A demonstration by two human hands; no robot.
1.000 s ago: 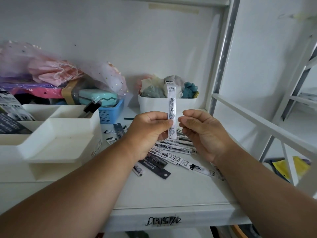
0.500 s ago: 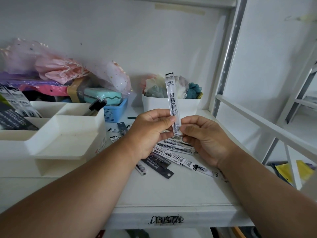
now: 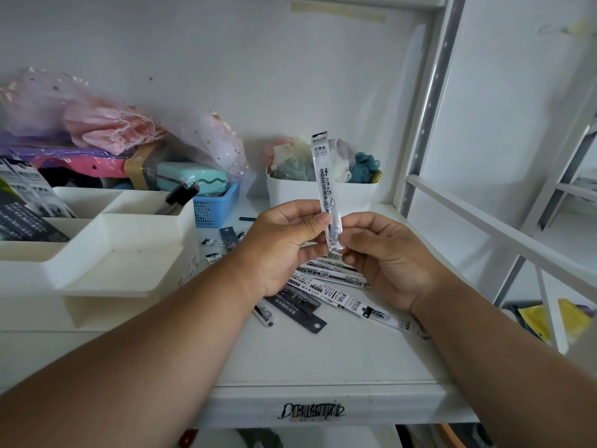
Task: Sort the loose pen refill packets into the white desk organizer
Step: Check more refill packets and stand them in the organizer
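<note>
I hold one clear pen refill packet (image 3: 324, 179) upright above the shelf. My left hand (image 3: 284, 247) pinches its lower part between thumb and fingers, and my right hand (image 3: 384, 263) pinches its bottom end. Under my hands, several loose refill packets (image 3: 342, 292), white and black, lie in a heap on the shelf. The white desk organizer (image 3: 106, 250) stands to the left, with a few packets (image 3: 35, 195) upright in its back-left compartment and a black-capped item (image 3: 181, 197) in a back compartment. Its front tray shows nothing inside.
A blue basket (image 3: 216, 205) with a mint case sits behind the organizer under pink and tulle bags (image 3: 106, 127). A white bin (image 3: 290, 192) of cloth items stands at the back. A metal shelf upright (image 3: 426, 101) and white rails (image 3: 504, 231) border the right. The shelf's front edge (image 3: 323, 405) is near me.
The packet has stayed upright between both hands. My right hand has slid down to its bottom end, and both hands sit slightly lower and closer together.
</note>
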